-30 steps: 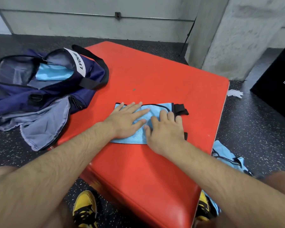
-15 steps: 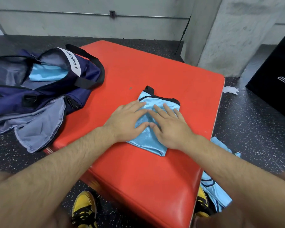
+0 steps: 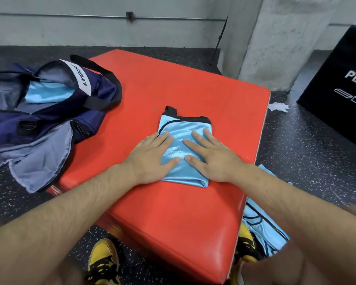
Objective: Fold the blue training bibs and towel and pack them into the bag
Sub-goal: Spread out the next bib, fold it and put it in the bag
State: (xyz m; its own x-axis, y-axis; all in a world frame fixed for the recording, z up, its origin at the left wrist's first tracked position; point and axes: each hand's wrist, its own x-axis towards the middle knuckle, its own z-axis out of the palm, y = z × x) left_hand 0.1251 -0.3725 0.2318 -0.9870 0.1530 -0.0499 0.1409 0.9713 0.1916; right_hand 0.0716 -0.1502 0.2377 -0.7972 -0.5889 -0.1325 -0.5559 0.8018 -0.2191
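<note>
Hands: I count 2, the left hand (image 3: 152,159) and the right hand (image 3: 212,159).
Pads: 1 red pad (image 3: 173,212).
Bags: 1 bag (image 3: 103,87).
Bibs on the pad: I see 1 folded bib (image 3: 183,128).
Blue cloth elsewhere: 1 blue piece (image 3: 47,93) in the bag, 1 blue heap (image 3: 261,227) on the floor; I cannot count its pieces.
Shoes: 2, a left shoe (image 3: 103,260) and a right shoe (image 3: 247,247).
Boxes: 1 black box (image 3: 337,83).
Scraps: 1 white scrap (image 3: 278,106).

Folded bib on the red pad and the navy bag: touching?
Apart. The head view shows a wide strip of bare red pad between the folded bib and the navy bag at the pad's left edge.
</note>
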